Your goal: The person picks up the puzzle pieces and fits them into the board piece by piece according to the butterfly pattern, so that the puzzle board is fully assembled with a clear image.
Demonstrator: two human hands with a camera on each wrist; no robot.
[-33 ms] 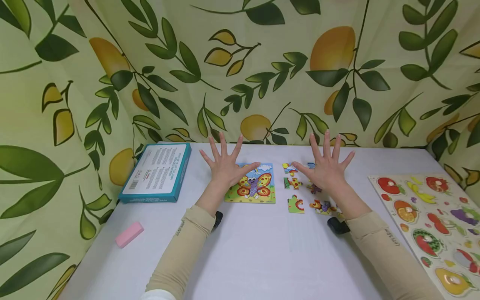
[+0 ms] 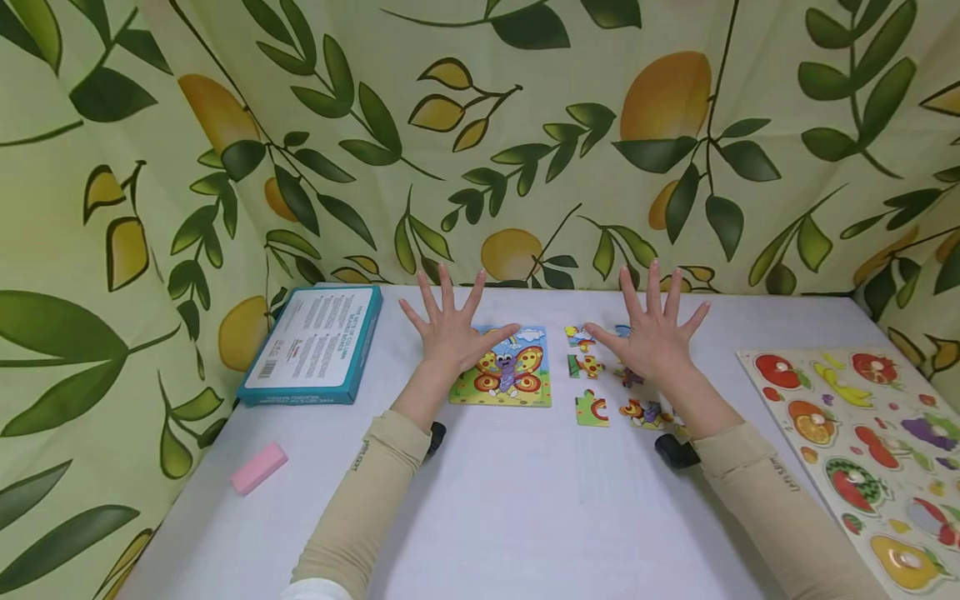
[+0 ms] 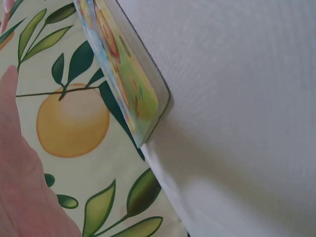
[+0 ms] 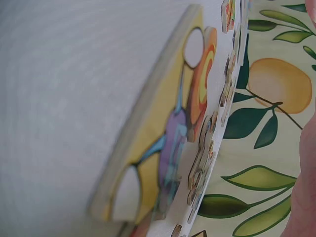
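Observation:
Both hands are held up with fingers spread, holding nothing. My left hand (image 2: 447,333) is raised in front of a square butterfly picture board (image 2: 534,387), its thumb overlapping the board's top part in the head view. My right hand (image 2: 654,337) hovers by loose jigsaw pieces and hides some of them. One green piece (image 2: 591,410) lies at the near left of that group, and a butterfly-body piece (image 2: 647,414) lies beside it. Close up in the right wrist view is a yellow and purple piece (image 4: 173,128). The board's corner (image 3: 140,98) shows in the left wrist view.
A teal box (image 2: 311,346) lies at the back left of the white table (image 2: 517,508). Nearer is a pink block (image 2: 258,468). On the right lies a fruit puzzle board (image 2: 825,417). Leaf-patterned cloth (image 2: 480,125) hangs behind and at the sides.

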